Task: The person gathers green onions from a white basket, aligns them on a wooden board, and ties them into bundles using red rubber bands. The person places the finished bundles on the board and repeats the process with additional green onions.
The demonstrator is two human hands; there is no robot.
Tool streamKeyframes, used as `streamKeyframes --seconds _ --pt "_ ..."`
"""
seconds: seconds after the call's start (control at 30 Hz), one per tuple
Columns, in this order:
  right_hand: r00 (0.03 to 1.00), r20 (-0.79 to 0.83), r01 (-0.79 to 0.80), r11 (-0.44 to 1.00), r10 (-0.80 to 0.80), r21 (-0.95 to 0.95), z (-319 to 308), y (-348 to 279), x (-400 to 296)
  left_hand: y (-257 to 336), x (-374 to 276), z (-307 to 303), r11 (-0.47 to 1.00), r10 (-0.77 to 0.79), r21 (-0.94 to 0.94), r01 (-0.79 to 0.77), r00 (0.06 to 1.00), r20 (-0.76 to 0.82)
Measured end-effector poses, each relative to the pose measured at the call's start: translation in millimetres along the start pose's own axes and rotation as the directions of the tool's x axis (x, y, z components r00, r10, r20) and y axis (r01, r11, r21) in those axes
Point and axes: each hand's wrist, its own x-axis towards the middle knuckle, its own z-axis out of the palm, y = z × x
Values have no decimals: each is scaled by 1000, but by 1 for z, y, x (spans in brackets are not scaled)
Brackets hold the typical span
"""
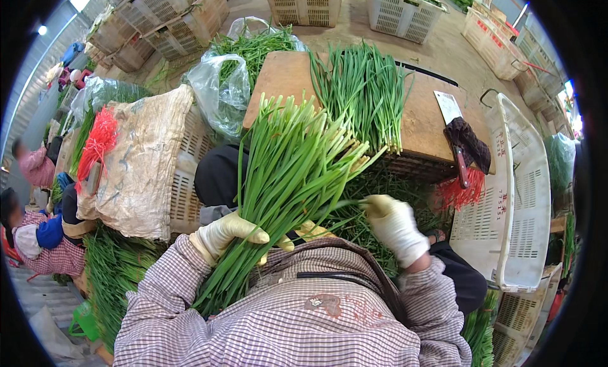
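My left hand (235, 236), in a pale glove, grips a large bunch of Chinese chives (289, 158) around its leafy part, the pale cut ends pointing away from me. To the right of the bunch, my right hand (396, 224), also gloved and slightly blurred, has its fingertips closed on a thin pale green strand that leads towards the bunch. Beyond, more chives (365, 96) lie across a wooden board (285, 74). On the board's right side rest a cleaver (449, 108) and a dark cloth (468, 141).
An empty-looking white plastic crate (506, 200) stands at right, near red plastic ties (458, 188). At left, a woven sack (137, 162) covers a crate and carries more red ties (99, 141). A plastic bag of greens (223, 86) stands behind. Co-workers sit at far left (42, 243).
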Motion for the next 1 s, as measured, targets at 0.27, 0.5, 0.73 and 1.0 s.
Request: streamKeyframes --seconds 0.27,0.5,0.73,1.0 --pt "969 -217 222 812 -121 540 -43 -71 -7 -3 8 11 1000 -5 25 7 998 -57" --pt "989 -139 13 900 53 436 9 -102 16 -9 7 23 987 67 153 -41 983 -170" --pt "959 -275 32 943 65 331 17 -88 21 -22 9 15 981 119 175 -89 977 -175" --pt "856 -505 -126 907 -106 -403 -50 8 22 -23 7 12 985 34 174 -15 994 -103"
